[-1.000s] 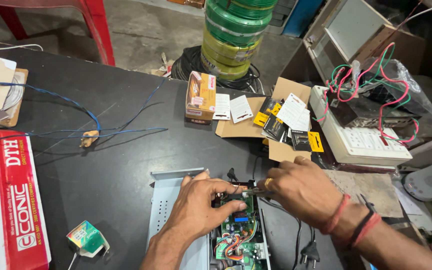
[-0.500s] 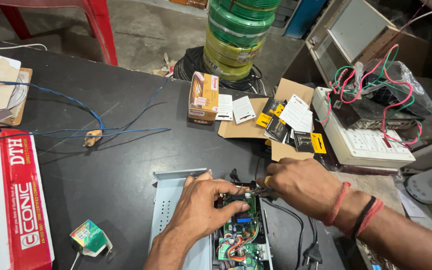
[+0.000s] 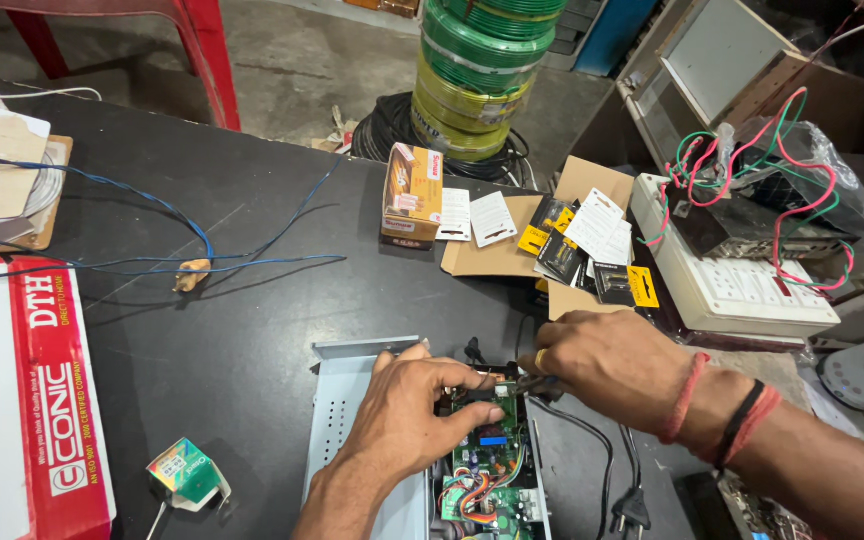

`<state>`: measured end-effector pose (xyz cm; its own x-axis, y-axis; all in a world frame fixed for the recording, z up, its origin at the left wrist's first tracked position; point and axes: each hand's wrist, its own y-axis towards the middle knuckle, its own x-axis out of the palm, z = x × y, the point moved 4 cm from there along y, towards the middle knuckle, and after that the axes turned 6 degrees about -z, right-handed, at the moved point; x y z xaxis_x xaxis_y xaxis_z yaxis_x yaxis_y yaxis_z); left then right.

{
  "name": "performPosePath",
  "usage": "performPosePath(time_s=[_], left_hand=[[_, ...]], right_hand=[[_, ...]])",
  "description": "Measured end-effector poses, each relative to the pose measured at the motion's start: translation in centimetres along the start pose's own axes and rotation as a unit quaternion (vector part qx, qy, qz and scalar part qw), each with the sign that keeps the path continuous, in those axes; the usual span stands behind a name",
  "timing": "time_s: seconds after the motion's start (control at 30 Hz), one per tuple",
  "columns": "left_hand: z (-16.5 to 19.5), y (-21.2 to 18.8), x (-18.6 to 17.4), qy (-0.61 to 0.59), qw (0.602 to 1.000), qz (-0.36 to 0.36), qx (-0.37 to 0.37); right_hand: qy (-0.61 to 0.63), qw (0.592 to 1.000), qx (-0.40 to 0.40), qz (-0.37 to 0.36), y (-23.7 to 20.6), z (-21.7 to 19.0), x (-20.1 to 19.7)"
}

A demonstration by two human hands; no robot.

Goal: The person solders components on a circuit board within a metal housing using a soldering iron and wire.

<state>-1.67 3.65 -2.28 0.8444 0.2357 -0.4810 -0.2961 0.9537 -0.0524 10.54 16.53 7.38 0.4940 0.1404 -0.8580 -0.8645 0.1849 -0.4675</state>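
Low centre of frame: opened grey metal set-top box chassis (image 3: 352,420) on the black counter (image 3: 252,330), green circuit board (image 3: 487,470) exposed inside. Left hand (image 3: 407,410) lies over the board's upper edge, fingers curled loosely, pinching nothing that shows. Right hand (image 3: 607,365) is closed around a small dark tool (image 3: 532,385), its tip at the rear of the board. Compared with a second ago, both hands sit in nearly the same spot; only the view has drifted slightly, so work on the board looks ongoing, fine and local. Black power cord and plug (image 3: 632,510) trail lower right. Blue wires (image 3: 192,240) and an orange carton (image 3: 412,195) lie in the upper half of the frame.
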Motion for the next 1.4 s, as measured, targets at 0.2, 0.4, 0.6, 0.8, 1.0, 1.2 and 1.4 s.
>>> performPosePath(time_s=[0.2, 0.4, 0.6, 0.8, 1.0, 1.2, 1.4], left_hand=[[-0.1, 0.0, 0.0, -0.001, 1.000, 0.001, -0.003], [-0.2, 0.0, 0.1, 0.004, 1.000, 0.009, -0.005], [-0.1, 0.1, 0.0, 0.008, 1.000, 0.006, 0.007], [-0.1, 0.0, 0.1, 0.012, 1.000, -0.002, -0.003], [0.4, -0.1, -0.2, 0.005, 1.000, 0.021, 0.020], [0.5, -0.1, -0.2, 0.018, 1.000, -0.008, 0.007], [0.6, -0.1, -0.2, 0.020, 0.999, -0.010, 0.035]], right_hand=[[0.012, 1.000, -0.006, 0.014, 0.0, -0.2, 0.2], [0.007, 1.000, 0.003, 0.013, 0.0, -0.1, 0.3], [-0.001, 0.998, -0.039, 0.046, 0.1, -0.7, -0.2], [-0.079, 0.993, -0.084, 0.040, 0.8, -1.3, -0.7], [-0.082, 0.994, -0.072, 0.005, 0.9, -0.9, 0.0], [-0.057, 0.990, -0.123, 0.045, 0.4, -1.0, 1.1], [-0.027, 0.977, -0.077, 0.195, -3.8, -2.2, 3.7]])
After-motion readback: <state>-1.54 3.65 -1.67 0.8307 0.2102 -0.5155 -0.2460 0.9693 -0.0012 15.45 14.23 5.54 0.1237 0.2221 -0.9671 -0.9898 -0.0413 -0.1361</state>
